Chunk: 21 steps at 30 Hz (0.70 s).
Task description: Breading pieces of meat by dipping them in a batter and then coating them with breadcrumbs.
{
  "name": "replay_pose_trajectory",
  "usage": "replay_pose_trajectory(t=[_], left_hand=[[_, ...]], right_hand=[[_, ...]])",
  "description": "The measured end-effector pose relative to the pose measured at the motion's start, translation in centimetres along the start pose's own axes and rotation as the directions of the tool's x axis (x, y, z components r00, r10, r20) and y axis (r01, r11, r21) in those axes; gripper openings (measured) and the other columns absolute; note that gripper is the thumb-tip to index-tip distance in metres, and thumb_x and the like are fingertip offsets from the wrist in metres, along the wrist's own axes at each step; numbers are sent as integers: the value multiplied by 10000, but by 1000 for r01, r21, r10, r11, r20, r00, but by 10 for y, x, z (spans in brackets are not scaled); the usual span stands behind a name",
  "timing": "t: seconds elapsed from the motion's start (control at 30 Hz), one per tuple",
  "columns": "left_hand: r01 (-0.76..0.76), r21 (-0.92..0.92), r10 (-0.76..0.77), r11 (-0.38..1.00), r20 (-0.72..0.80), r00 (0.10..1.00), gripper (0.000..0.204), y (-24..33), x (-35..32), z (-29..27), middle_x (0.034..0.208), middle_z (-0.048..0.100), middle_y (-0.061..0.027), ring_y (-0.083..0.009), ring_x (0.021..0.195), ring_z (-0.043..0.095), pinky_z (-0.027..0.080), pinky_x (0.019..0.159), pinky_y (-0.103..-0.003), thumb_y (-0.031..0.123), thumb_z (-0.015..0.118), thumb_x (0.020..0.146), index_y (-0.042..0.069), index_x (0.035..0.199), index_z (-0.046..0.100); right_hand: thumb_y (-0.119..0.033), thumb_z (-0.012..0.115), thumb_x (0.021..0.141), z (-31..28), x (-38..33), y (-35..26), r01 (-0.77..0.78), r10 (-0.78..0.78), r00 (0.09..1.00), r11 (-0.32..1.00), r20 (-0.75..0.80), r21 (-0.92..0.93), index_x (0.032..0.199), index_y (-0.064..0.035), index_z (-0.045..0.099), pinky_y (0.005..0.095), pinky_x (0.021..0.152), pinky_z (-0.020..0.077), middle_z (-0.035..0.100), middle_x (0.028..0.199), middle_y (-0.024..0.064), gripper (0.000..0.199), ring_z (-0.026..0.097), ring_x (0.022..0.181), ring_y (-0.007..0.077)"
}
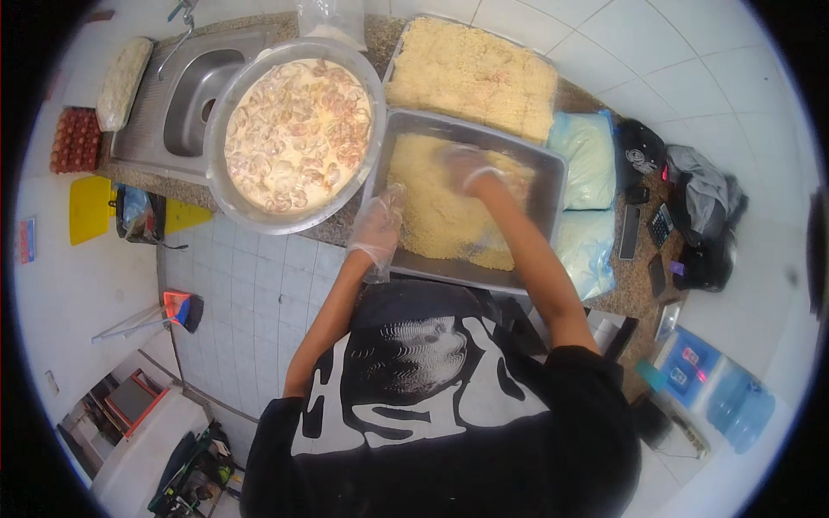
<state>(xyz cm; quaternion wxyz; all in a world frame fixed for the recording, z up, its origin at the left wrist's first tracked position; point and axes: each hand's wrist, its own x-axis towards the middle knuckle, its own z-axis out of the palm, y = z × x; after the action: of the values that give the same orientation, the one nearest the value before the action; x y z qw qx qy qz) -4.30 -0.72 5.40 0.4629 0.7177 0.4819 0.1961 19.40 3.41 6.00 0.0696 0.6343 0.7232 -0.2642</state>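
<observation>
On the bench (635, 289), the big round bowl (226, 186) holds pale pieces in creamy batter, likely heavy and slippery, best gripped at the rim. Beside it the grey tray (553, 186) holds loose, dry crumbs (436, 220), light and easily spilled. The gloved right hand (469, 166) presses open into the crumbs; the gloved left hand (377, 226) rests loosely curled on the tray's near edge, holding nothing I can see.

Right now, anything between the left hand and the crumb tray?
Nothing visible. The gloved left hand sits at the near-left rim of the metal tray of breadcrumbs. The right hand is already down in the crumbs. The round bowl lies beside, not between.
</observation>
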Motion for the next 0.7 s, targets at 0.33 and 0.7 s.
replay_pose_trajectory(t=[0.33, 0.7], left_hand=[[17, -123, -6, 992, 89, 996, 341, -22, -9, 7, 1074, 615, -161, -259, 991, 615, 473, 858, -334, 85, 511, 877, 55, 1216, 535], [41, -25, -37, 999, 152, 988, 312, -2, 9, 4, 1064, 638, -191, -309, 1020, 610, 465, 900, -359, 78, 490, 850, -5, 1144, 556]], right_hand=[[-143, 628, 756, 6, -91, 25, 148, -118, 971, 980, -208, 137, 1071, -94, 639, 411, 823, 466, 637, 922, 177, 319, 611, 903, 312], [-195, 675, 783, -52, -68, 40, 308, 0, 858, 800, -513, 515, 1046, -79, 659, 367, 817, 491, 661, 1034, 131, 288, 625, 946, 294]])
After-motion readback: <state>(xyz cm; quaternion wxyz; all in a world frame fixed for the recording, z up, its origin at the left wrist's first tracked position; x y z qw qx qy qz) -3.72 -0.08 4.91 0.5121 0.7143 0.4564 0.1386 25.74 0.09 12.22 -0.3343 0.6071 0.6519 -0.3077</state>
